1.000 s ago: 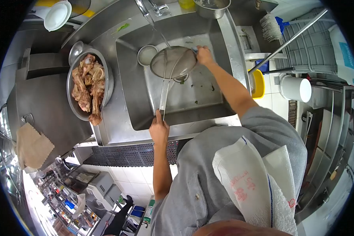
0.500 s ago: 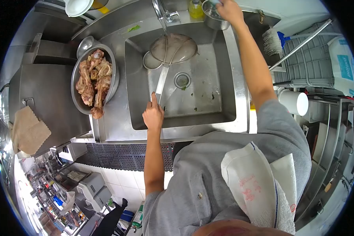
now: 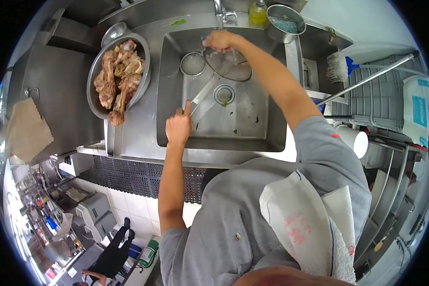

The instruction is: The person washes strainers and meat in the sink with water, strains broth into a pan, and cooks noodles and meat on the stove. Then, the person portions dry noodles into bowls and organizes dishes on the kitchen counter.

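My left hand [image 3: 178, 127] is closed around the long flat metal handle of a strainer [image 3: 206, 94], index finger laid along it. The strainer's round mesh head [image 3: 237, 71] lies tilted in the steel sink [image 3: 271, 136]. Over the rim of that mesh, beneath the faucet [image 3: 220, 13], is my right hand [image 3: 221, 40] in running water. Its fingers are blurred by water, so whether they hold anything is unclear. Left of the mesh head sits a smaller round strainer [image 3: 193, 64]. Bits of green leaf lie around the drain [image 3: 224, 95].
Meaty bones fill a metal bowl [image 3: 145, 78] on the left counter. Behind it is a small metal bowl [image 3: 114, 33]. A pot [image 3: 286, 35] with a blue-green scouring pad inside stands at the sink's back right, beside a yellow soap bottle [image 3: 258, 12]. A brush [image 3: 337, 66] hangs at right.
My right hand has moved left from the pot to the water below the faucet. The mesh head has turned and tilted, and the smaller strainer now shows fully. My left hand keeps hold of the handle.
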